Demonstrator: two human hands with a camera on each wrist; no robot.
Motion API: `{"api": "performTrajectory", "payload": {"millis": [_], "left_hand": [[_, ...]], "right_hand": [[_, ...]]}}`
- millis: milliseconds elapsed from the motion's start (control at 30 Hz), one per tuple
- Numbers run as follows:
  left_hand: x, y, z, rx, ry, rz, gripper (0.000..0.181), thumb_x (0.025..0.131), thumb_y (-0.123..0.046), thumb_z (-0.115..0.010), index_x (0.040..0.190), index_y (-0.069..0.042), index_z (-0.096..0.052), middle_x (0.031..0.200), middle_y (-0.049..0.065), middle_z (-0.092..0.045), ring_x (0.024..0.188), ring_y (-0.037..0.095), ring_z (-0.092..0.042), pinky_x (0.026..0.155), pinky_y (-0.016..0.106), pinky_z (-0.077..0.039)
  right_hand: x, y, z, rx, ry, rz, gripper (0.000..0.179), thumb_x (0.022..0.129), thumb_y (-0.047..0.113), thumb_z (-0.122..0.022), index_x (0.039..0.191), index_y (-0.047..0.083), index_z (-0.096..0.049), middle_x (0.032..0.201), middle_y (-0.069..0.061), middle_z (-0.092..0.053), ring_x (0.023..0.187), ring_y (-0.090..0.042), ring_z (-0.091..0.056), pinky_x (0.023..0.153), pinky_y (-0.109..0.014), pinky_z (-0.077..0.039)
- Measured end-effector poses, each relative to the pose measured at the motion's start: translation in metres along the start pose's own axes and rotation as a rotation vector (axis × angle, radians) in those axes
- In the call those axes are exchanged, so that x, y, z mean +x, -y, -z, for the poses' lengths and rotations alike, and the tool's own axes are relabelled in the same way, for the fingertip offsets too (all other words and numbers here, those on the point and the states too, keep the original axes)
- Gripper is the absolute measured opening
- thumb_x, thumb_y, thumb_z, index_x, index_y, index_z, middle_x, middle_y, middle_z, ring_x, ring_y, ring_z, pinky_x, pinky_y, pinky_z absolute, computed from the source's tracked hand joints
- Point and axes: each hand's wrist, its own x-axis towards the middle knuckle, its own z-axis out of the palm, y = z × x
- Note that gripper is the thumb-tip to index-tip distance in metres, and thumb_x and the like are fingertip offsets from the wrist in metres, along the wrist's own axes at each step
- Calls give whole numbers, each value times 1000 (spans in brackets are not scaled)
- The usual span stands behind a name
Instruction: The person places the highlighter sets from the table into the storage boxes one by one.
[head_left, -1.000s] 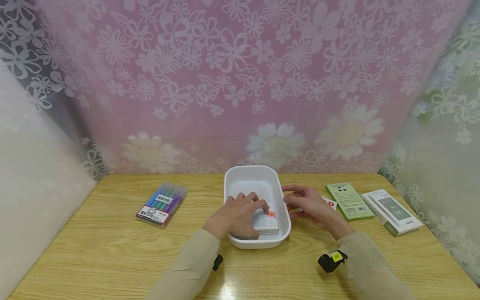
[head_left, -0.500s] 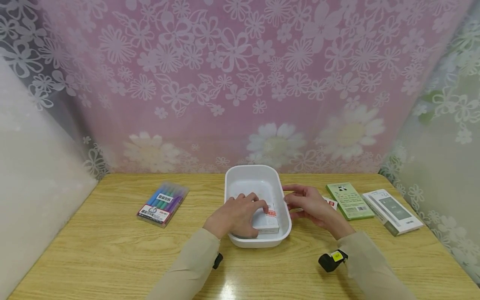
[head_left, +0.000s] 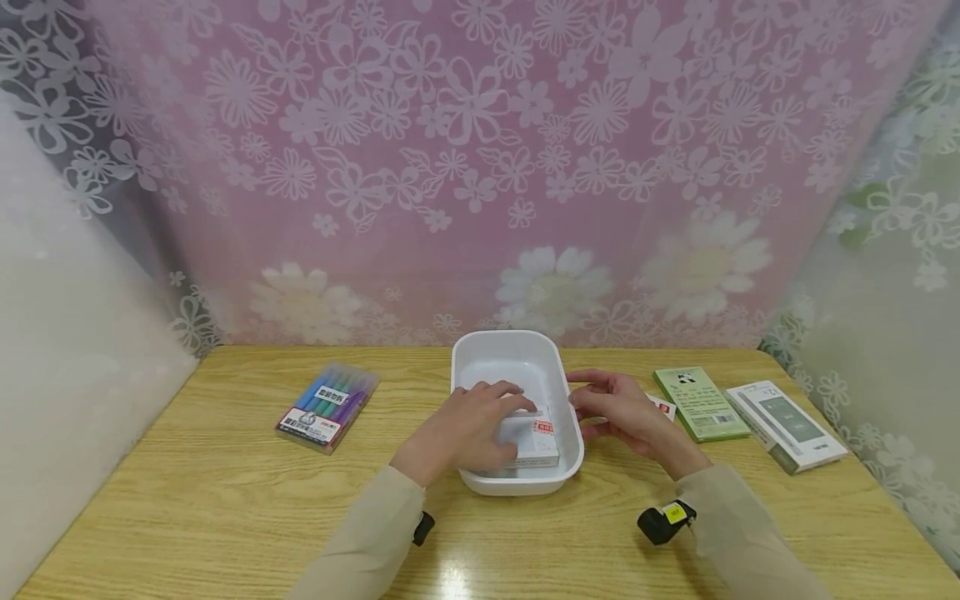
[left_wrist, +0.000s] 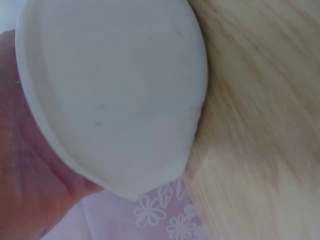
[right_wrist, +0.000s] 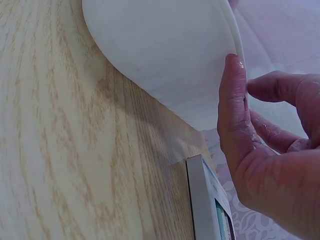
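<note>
A white plastic tray (head_left: 517, 483) stands on the wooden table. Inside its near half lies a small white box (head_left: 538, 450) with red print. My left hand (head_left: 468, 427) reaches over the tray's left rim, its fingers spread loosely above the box and slightly blurred. In the left wrist view the tray's outer wall (left_wrist: 120, 100) hides most of that hand. My right hand (head_left: 618, 410) is at the tray's right side. In the right wrist view its fingers (right_wrist: 232, 100) touch the outer wall near the rim, extended rather than wrapped round it.
To the left lies a clear pack of coloured pens (head_left: 328, 408). At the right are a green box (head_left: 701, 404) with a panda and a white box with a grey-green panel (head_left: 787, 425). A red-and-white item (head_left: 662, 406) is partly hidden behind my right hand. A patterned curtain (head_left: 480, 208) hangs behind the table.
My left hand has shifted a little left and up off the small box, uncovering more of it. My right hand and the tray have stayed in place.
</note>
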Motion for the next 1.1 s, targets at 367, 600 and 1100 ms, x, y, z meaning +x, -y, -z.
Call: {"api": "performTrajectory", "payload": {"millis": [367,600,1100], "left_hand": [[-14,5,7,14,-188,-45,49,96,-46,-62,143,-32,-59,158,-3,-49,146,24,-46,113,65,-35],[-22,11,7,22,-213,15,69,92,-66,-57,153,-36,-47,167,0,-34,156,32,-29,113,76,-28],[-51,33,5,31,-253,157,74,91,-75,-48,157,-42,-38,171,-2,-21,158,38,-20,114,79,-18]], "right_hand": [[-1,-1,1,12,-6,-3,61,99,17,-62,153,0,-39,103,-3,-70,88,-15,-71,69,-27,-61],[0,-1,1,11,-9,-7,61,99,18,-63,153,1,-40,104,-4,-70,89,-16,-71,69,-27,-61],[1,-2,0,22,-12,-17,61,98,18,-64,153,2,-41,102,-3,-71,89,-16,-71,69,-28,-61]]}}
